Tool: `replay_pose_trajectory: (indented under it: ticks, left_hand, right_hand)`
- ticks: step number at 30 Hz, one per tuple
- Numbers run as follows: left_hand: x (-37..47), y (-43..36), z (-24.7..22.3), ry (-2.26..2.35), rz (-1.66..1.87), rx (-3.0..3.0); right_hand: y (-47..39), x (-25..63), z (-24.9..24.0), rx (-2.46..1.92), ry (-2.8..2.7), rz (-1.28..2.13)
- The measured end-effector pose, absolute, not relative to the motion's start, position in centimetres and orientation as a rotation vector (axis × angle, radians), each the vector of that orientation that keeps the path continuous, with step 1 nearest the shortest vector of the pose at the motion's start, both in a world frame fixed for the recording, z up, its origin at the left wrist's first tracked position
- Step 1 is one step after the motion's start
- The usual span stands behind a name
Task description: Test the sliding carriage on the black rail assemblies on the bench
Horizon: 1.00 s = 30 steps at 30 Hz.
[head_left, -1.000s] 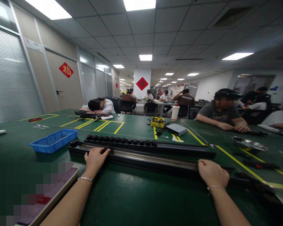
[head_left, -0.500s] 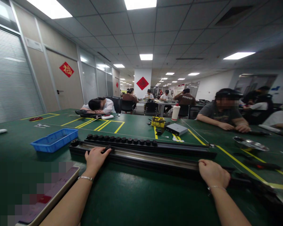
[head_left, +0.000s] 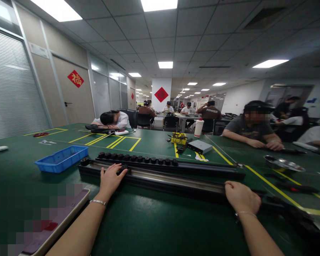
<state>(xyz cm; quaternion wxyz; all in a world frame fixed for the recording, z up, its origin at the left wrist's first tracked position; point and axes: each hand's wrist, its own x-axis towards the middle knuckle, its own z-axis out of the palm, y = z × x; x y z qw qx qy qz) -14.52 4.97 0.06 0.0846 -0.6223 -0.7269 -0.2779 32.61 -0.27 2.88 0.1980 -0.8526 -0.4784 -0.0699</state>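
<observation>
Reads "福" on the red diamond sign on a door; reads "PUMPKIN" across a brown shirt. Can't be read on the pillar sign.

Ceiling panels glow white over a dim room (the wide lens bends its edges); the tabletop lies dark.

On our table: near rail before us, far rail just behind it, row of knobs on far rail's left part. Bin left of rails, bottle behind, bowls right.
</observation>
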Motion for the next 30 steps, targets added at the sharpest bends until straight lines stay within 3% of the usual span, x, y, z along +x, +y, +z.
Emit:
replay_pose_trajectory:
  ticks: [30]
  left_hand:
    - [-15.14,5.14,-0.23,-2.056,-0.550,-2.010]
  right_hand:
    - [-0.02,32.91,2.53,-2.392,-1.356,-0.219]
